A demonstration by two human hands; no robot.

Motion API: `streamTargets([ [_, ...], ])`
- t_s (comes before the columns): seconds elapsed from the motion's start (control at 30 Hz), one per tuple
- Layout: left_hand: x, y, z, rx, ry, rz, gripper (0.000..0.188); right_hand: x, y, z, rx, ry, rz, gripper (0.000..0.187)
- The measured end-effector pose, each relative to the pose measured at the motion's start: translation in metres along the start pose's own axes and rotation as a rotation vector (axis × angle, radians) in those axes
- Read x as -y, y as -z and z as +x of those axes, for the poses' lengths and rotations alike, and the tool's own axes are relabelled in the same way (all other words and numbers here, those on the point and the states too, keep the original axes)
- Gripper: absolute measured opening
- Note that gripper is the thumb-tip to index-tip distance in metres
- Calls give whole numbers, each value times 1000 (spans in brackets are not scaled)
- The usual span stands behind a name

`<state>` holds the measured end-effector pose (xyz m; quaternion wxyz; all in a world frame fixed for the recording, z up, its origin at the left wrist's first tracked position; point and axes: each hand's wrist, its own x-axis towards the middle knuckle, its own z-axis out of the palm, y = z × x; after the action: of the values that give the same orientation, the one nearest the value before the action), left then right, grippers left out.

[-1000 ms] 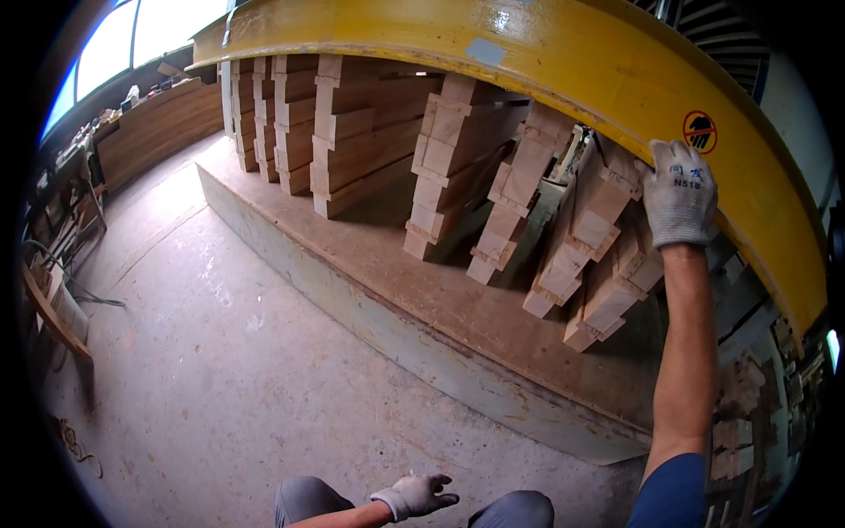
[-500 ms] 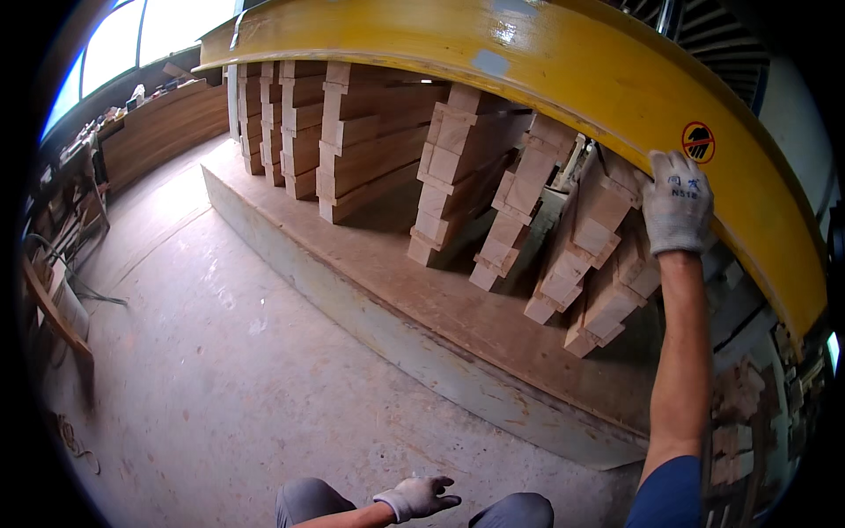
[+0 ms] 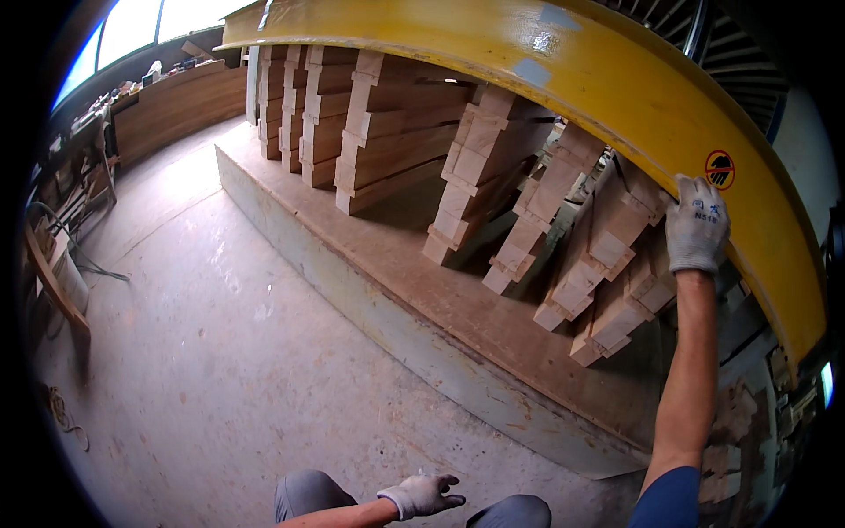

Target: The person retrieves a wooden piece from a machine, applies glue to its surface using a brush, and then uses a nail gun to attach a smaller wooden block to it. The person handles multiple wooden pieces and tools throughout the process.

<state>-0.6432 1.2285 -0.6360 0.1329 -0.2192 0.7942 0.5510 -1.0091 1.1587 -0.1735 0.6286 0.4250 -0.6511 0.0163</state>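
My right hand, in a pale work glove, is raised at the right with its fingers curled over the lower edge of a long yellow metal beam. Just above the fingertips is a round red warning sticker. Low in front, between my knees, hovers my gloved left hand, holding nothing, fingers stretched to the right and partly apart. Under the beam, several upright stacks of wooden boards with stepped ends stand spaced apart on a brown platform. The boards' far ends are hidden.
The platform's pale side runs diagonally to the lower right, beside the concrete floor. A cluttered wooden bench stands at the far left, with a leaning curved wooden piece nearer. Wood pieces are stacked at right.
The view has shifted slightly, so the beam and stacks appear farther right and a little higher. My right hand stays on the beam's edge; my left hand keeps nearly the same pose.
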Motion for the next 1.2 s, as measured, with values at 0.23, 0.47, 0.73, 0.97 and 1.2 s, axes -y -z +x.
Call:
streamTargets([
  [0.23,-1,5,-4,0,10,-21,82,2,0,2,61,-12,-7,33],
  [0.47,-3,5,-6,-11,-10,-16,81,3,3,2,79,-9,-27,34],
  [0.73,-3,4,-3,-4,3,-12,81,2,-2,-1,53,-19,-15,31],
  [0.97,2,-2,1,-2,19,1,80,3,3,1,43,-13,-9,30],
  [1.2,-5,1,-4,3,-7,0,81,1,-1,-2,31,21,-16,33],
])
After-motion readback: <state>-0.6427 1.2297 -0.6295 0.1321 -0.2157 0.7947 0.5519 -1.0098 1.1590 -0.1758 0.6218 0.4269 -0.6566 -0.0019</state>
